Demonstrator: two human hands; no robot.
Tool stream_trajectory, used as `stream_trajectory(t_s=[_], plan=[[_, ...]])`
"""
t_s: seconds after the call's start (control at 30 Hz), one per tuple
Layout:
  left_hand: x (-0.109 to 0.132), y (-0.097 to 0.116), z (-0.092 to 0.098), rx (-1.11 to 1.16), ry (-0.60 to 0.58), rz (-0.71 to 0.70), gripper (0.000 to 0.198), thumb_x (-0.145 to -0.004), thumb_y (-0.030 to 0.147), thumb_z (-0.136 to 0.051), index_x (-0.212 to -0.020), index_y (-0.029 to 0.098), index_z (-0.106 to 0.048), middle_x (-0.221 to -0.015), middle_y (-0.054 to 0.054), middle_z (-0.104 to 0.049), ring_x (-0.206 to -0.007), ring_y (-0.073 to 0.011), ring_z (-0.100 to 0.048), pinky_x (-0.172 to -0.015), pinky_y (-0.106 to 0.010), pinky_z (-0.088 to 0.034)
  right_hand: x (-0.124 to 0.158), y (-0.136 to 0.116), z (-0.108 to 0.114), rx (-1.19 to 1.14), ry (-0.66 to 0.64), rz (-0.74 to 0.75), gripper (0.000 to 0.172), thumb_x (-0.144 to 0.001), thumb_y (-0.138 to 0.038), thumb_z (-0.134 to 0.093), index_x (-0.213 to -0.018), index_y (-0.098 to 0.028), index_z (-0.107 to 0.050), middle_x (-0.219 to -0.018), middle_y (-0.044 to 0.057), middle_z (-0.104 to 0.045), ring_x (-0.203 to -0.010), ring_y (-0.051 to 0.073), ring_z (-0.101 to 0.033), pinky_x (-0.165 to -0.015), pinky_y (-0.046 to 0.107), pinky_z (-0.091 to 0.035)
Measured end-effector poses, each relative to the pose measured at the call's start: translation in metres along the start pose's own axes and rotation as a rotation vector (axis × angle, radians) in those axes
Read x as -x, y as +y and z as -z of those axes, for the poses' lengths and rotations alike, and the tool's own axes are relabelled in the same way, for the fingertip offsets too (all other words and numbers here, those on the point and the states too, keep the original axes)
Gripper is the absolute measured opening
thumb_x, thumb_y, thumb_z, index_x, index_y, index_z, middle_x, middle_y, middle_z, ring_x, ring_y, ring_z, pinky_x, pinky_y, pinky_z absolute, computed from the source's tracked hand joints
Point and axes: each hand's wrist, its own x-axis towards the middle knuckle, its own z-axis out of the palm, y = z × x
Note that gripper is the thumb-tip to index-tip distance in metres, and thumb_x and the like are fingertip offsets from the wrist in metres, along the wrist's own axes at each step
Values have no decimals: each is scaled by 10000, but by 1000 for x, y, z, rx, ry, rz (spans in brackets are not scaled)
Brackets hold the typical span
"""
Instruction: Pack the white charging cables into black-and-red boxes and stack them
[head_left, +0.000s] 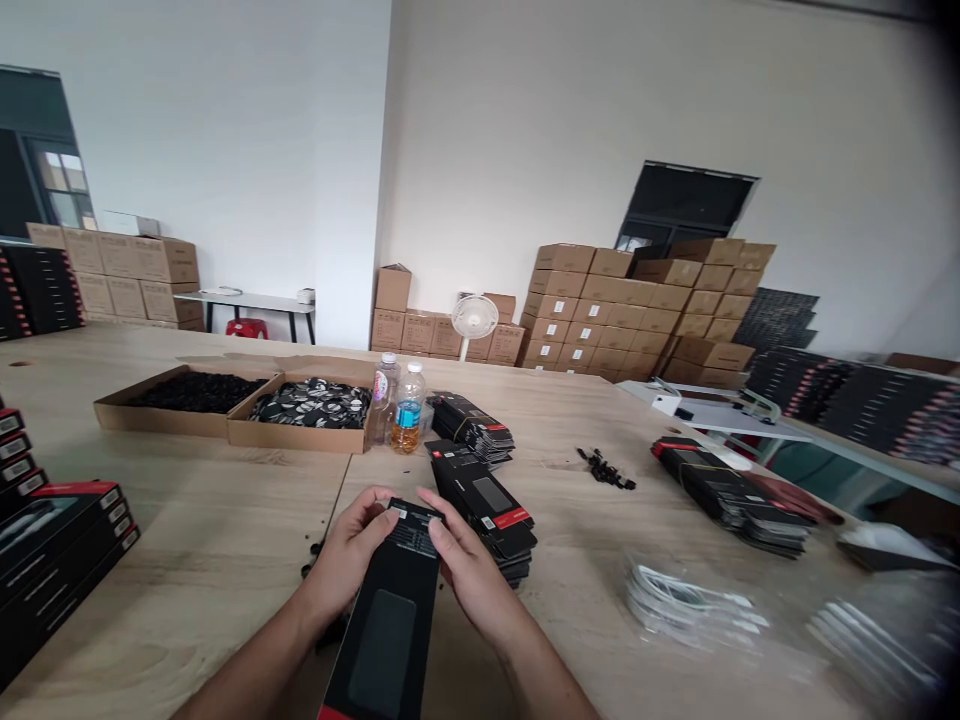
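Both hands grip a long black box (397,610) with a window panel on its face and a red band at its near end. My left hand (356,545) has its thumb on the far left corner, its fingers curled round the edge. On the far right corner, my right hand (461,555) pinches the same box. Just beyond the right hand lies a stack of flattened black boxes (487,500) with red bands. Small black parts (311,555) lie beside the left wrist, partly hidden.
Cardboard trays of black pieces (180,392) and black-and-silver pieces (311,403) stand at the far left, near two bottles (406,415). Black boxes (67,540) are stacked at left. On the right lie bagged white cables (690,605), loose black parts (606,468) and a banded carton bundle (727,490).
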Motion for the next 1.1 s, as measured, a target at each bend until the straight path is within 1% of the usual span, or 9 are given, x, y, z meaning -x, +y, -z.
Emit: stream_trajectory(t_s=[0.1,0.2,0.3,0.33,0.43,0.57,0.7,0.9,1.1], plan=[[0,-4,-3,-154,26,69,418,-845,585,-585,-1044,221,-535,-682,51,-571,-582,-139,-534,-529,-227,-409,5,-9,9,167,192,115,476,-823,-574,-678,-1202,-286,-683,-1204,57,-700,-1118,253,-617,-1003,413,-448],[2,-7,0,-506,-3,92,328,-909,544,-479,-1017,236,-512,-689,27,-597,-602,-185,-581,-547,-279,-456,22,-38,46,372,309,175,330,-810,-470,-705,-1061,-258,-738,-1061,65,-738,-987,251,-648,-925,410,-482],[7,-7,6,-920,-39,-91,136,-880,279,-509,-981,223,-580,-1053,-87,-690,-1018,-287,-641,-883,-434,-507,49,-86,111,713,305,115,300,-723,-327,-744,-1015,-258,-758,-1096,67,-733,-987,260,-643,-927,419,-471],[9,-6,7,-1001,-79,-167,225,-831,161,-502,-1020,220,-609,-1246,-108,-642,-1196,-309,-572,-1006,-476,-454,59,-103,137,830,246,30,413,-684,-272,-746,-1096,-262,-739,-1195,75,-706,-1083,273,-623,-975,423,-447],[16,0,6,-1053,-381,-258,742,-649,-64,-419,-1276,294,-592,-1609,-3,-322,-1496,-268,-236,-1206,-506,-253,85,-138,209,1160,104,-338,848,-534,-164,-766,-1358,-257,-587,-1397,124,-587,-1299,316,-513,-1033,409,-410],[25,10,6,-1019,-743,-98,1012,-573,-112,-382,-1425,428,-465,-1619,99,-282,-1533,-226,-104,-1237,-545,-158,112,-136,266,1545,145,-610,1025,-341,-39,-780,-1329,-244,-605,-1396,149,-574,-1338,392,-454,-1037,434,-401],[29,12,15,-960,-787,-60,1021,-551,-95,-401,-1408,456,-480,-1600,108,-325,-1531,-240,-117,-1228,-582,-126,130,-124,273,1595,187,-547,795,-406,-7,-710,-1172,-218,-680,-1214,129,-663,-1193,340,-566,-919,366,-467],[35,9,10,-1025,-742,-72,989,-535,-62,-494,-1373,465,-517,-1540,35,-424,-1479,-315,-267,-1195,-557,-242,146,-154,256,1572,303,-470,652,-552,-145,-724,-1194,-186,-614,-1190,147,-661,-1115,325,-606,-942,377,-453],[37,17,-8,-989,-527,-203,747,-559,-2,-510,-1224,327,-592,-1276,-34,-556,-1244,-261,-504,-1045,-376,-415,156,-153,190,1367,316,-331,738,-639,-287,-749,-1332,-217,-503,-1243,114,-636,-1109,279,-617,-947,334,-465]])
